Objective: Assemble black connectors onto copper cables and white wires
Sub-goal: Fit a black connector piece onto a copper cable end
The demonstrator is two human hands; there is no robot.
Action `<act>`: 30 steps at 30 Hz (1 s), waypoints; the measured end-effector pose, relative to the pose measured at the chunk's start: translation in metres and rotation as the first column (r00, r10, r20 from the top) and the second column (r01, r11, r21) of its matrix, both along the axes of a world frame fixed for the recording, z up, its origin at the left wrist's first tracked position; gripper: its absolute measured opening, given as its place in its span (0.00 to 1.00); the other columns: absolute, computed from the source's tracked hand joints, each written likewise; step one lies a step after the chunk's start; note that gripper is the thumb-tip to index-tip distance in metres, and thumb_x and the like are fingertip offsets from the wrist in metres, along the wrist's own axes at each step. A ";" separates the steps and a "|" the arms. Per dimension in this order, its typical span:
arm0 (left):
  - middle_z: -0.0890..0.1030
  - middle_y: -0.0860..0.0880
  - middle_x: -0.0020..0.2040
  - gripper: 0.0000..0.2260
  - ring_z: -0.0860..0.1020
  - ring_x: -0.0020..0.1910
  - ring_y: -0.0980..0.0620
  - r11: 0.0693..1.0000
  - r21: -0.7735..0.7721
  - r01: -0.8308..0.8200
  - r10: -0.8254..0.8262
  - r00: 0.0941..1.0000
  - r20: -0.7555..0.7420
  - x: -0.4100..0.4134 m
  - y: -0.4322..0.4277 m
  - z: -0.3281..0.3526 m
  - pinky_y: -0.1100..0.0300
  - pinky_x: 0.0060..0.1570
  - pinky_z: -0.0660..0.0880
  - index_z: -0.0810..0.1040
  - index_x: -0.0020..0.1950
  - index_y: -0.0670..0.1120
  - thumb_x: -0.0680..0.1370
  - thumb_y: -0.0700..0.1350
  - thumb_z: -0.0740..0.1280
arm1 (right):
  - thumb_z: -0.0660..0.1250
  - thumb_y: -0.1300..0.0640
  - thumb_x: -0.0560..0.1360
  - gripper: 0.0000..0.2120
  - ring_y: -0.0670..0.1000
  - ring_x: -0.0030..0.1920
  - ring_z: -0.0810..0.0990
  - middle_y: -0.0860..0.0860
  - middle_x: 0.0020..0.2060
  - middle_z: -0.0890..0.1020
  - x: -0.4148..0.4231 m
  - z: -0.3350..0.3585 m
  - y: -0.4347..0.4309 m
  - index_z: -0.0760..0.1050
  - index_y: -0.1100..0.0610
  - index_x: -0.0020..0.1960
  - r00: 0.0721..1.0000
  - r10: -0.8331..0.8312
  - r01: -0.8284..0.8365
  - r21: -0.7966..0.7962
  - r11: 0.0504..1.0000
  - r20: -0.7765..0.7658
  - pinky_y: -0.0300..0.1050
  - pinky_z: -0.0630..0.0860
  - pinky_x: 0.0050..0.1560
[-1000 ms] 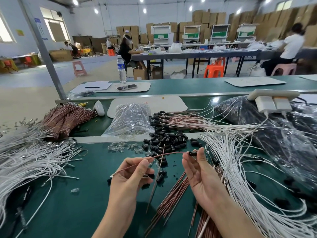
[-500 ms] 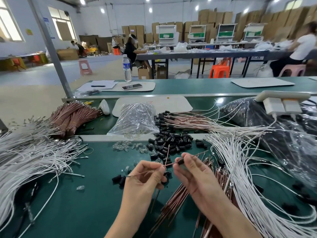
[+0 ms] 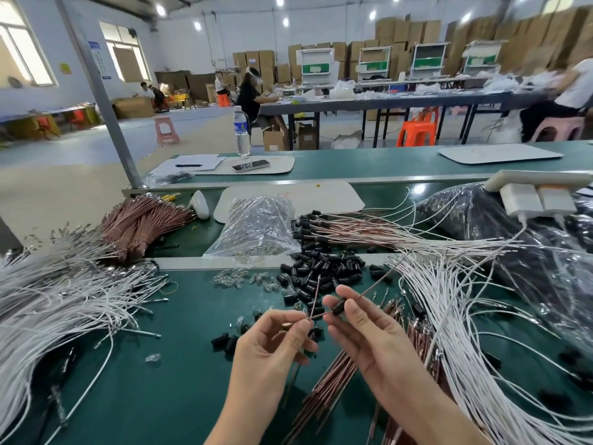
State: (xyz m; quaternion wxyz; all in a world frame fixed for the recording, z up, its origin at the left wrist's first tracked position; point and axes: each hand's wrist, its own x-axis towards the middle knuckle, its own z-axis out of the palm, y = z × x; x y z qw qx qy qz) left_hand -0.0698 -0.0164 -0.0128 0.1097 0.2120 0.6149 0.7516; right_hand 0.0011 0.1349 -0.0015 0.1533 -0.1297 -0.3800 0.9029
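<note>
My left hand [image 3: 276, 342] pinches the end of a thin copper cable [image 3: 372, 287] between thumb and fingertips. A second copper cable [image 3: 316, 293] rises from the same pinch. My right hand [image 3: 362, 335] holds a black connector [image 3: 338, 307] threaded on the first cable, close to my left fingertips. Behind my hands lies a pile of loose black connectors [image 3: 321, 268]. Loose copper cables [image 3: 327, 393] lie under my hands, and white wires [image 3: 449, 316] spread to the right.
White wires [image 3: 57, 300] fan out at the left, beside a tied copper bundle [image 3: 141, 220]. A clear bag of small parts [image 3: 256, 226] stands behind the connectors, with finished cables [image 3: 369, 226] next to it. Black plastic bags [image 3: 513, 239] and a white power strip [image 3: 539, 194] fill the right.
My hands have drawn closer together. The black connector has slid along the copper cable toward my left fingertips. The camera view shifted slightly left.
</note>
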 end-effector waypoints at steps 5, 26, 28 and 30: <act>0.86 0.48 0.48 0.08 0.85 0.42 0.48 0.993 -0.104 0.055 -0.064 0.994 -0.085 0.006 0.003 -0.004 0.59 0.39 0.80 0.83 0.51 0.57 0.73 0.49 0.73 | 0.67 0.64 0.74 0.12 0.57 0.47 0.87 0.63 0.56 0.84 0.000 0.000 0.009 0.85 0.60 0.54 0.999 -0.022 0.022 -0.031 0.999 -0.025 0.46 0.85 0.44; 0.81 0.41 0.41 0.18 0.82 0.44 0.39 0.394 -0.919 -0.014 -0.577 0.775 -0.259 0.021 0.171 0.039 0.49 0.46 0.81 0.73 0.42 0.40 0.82 0.53 0.62 | 0.60 0.60 0.83 0.10 0.48 0.40 0.81 0.51 0.42 0.84 0.037 0.012 0.094 0.80 0.54 0.54 0.765 -0.643 0.609 -0.294 0.737 -0.027 0.40 0.76 0.46; 0.81 0.40 0.42 0.18 0.83 0.46 0.38 0.351 -0.936 0.030 -0.572 0.798 -0.189 0.023 0.182 0.038 0.46 0.50 0.81 0.71 0.41 0.41 0.82 0.55 0.63 | 0.60 0.60 0.83 0.09 0.48 0.39 0.81 0.51 0.42 0.84 0.039 0.011 0.097 0.80 0.54 0.54 0.762 -0.648 0.604 -0.340 0.721 -0.019 0.40 0.77 0.45; 0.82 0.40 0.44 0.17 0.83 0.47 0.38 0.342 -0.939 0.040 -0.548 0.820 -0.164 0.023 0.189 0.037 0.47 0.51 0.81 0.72 0.43 0.41 0.82 0.55 0.63 | 0.61 0.60 0.82 0.09 0.48 0.39 0.81 0.51 0.42 0.85 0.039 0.009 0.098 0.80 0.54 0.55 0.771 -0.637 0.593 -0.350 0.725 -0.013 0.40 0.78 0.41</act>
